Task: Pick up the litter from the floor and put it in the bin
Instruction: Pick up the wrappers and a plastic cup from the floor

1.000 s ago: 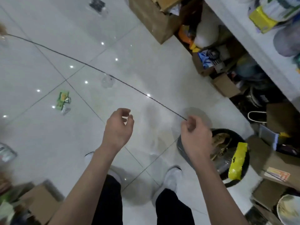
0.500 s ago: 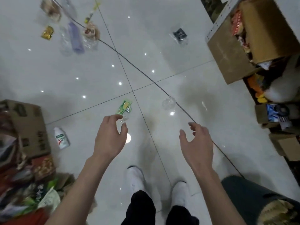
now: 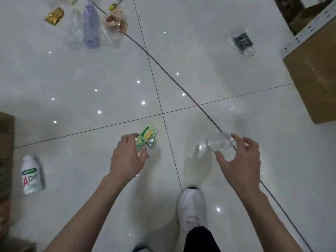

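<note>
Wrapper [image 3: 147,137] pinched in left hand [image 3: 127,160] grip; right hand [image 3: 240,160] clasps clear cup [image 3: 219,141] over cord [image 3: 163,70]; white bottle [image 3: 31,175] nearby.

Two bare forearms are seen, ending in the left hand [image 3: 127,160] and the right hand [image 3: 240,160], both uncovered. A white shoe [image 3: 192,210] with a smooth rounded toe and a dark edge at its tip is worn, and above it a black trouser leg [image 3: 200,240] is seen

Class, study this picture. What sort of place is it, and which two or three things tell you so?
Probably an indoor storeroom: glossy white floor tiles, a big cardboard box beside a perforated metal shelf post, another carton at the left edge.
</note>
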Available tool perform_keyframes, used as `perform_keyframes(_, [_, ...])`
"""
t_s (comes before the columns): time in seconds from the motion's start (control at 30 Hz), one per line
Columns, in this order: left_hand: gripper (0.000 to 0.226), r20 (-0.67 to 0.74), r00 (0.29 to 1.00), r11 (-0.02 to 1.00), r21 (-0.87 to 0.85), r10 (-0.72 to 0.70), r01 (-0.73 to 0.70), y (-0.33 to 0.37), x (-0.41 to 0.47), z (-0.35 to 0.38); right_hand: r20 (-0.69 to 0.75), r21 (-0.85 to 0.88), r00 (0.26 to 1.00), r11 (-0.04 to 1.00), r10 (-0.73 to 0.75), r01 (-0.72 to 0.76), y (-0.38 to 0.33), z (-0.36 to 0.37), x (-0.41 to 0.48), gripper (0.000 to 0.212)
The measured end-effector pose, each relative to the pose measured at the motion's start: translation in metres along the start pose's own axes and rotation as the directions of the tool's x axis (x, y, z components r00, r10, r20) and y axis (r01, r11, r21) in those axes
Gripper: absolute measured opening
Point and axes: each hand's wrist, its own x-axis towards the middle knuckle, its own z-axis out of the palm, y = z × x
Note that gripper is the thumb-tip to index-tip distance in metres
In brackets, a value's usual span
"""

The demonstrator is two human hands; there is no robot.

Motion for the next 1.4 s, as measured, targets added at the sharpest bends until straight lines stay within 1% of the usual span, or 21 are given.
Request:
perform_keyframes(0.1, [0.067,0.012,0.999,0.999,0.016,-0.052,0.052,-0.023,0.042,0.047,0.001,-0.045,1.000,0.999,-0.004,0.004,0.014,0.044,0.037,0.083])
perform_keyframes(0.2, [0.078,-0.050,0.995,0.995,0.044,-0.085,0.087,-0.037,0.075,0.081,0.015,-0.083,1.000,0.997,-0.004,0.005,0.022,0.076,0.064,0.092])
perform_keyframes(0.27, [0.084,-0.087,0.991,0.991,0.088,-0.097,0.105,-0.040,0.091,0.099,0.080,-0.119,0.997,0.993,0.020,-0.010,0.027,0.093,0.075,0.088])
perform_keyframes(0.33, [0.088,-0.120,0.988,0.986,0.122,-0.102,0.116,-0.038,0.097,0.112,0.143,-0.164,0.989,0.987,0.024,0.000,0.030,0.105,0.077,0.075])
perform_keyframes(0.4, [0.086,-0.137,0.986,0.981,0.154,-0.094,0.115,-0.035,0.100,0.120,0.138,-0.196,0.990,0.980,-0.002,0.029,0.033,0.113,0.073,0.066])
perform_keyframes(0.47, [0.078,-0.125,0.985,0.980,0.150,-0.116,0.134,-0.033,0.106,0.121,0.116,-0.193,0.993,0.980,-0.018,0.041,0.032,0.118,0.070,0.064])
perform_keyframes(0.53, [0.062,-0.118,0.983,0.982,0.113,-0.138,0.152,-0.032,0.113,0.118,0.096,-0.146,0.995,0.988,-0.030,0.044,0.027,0.121,0.070,0.064])
perform_keyframes(0.67, [0.029,-0.106,0.988,0.993,0.016,-0.112,0.114,-0.035,0.119,0.105,0.040,-0.073,0.996,0.994,-0.077,0.080,0.012,0.125,0.069,0.066])
perform_keyframes(0.77, [0.016,-0.104,0.991,0.996,-0.014,-0.089,0.088,-0.039,0.122,0.090,0.011,-0.042,0.993,0.992,-0.119,0.119,-0.002,0.119,0.071,0.066])
perform_keyframes(0.83, [0.009,-0.109,0.992,0.998,-0.005,-0.064,0.064,-0.038,0.119,0.074,-0.002,-0.027,0.988,0.987,-0.156,0.156,-0.010,0.107,0.070,0.066])
perform_keyframes(0.9, [0.001,-0.097,0.995,0.999,-0.004,-0.035,0.035,-0.031,0.106,0.052,0.006,0.003,0.988,0.988,-0.155,0.155,-0.018,0.085,0.065,0.066])
perform_keyframes(1.0, [0.008,-0.072,0.997,1.000,-0.002,-0.010,0.010,-0.010,0.072,0.009,0.056,0.067,0.983,0.983,-0.177,0.173,-0.032,0.040,0.046,0.070])
perform_keyframes(1.13, [0.005,-0.038,0.999,0.999,-0.046,0.008,-0.010,0.028,0.020,-0.058,0.129,0.131,0.981,0.983,-0.146,0.129,-0.060,-0.033,0.010,0.071])
perform_keyframes(1.27, [0.019,-0.037,0.999,0.984,-0.181,-0.006,-0.001,0.074,-0.037,-0.129,0.105,0.180,0.988,0.979,-0.115,0.095,-0.092,-0.112,-0.036,0.074])
perform_keyframes(1.4, [0.025,-0.074,0.997,0.976,-0.214,0.032,-0.047,0.120,-0.078,-0.198,0.064,0.263,0.995,0.963,-0.078,0.059,-0.123,-0.186,-0.077,0.073])
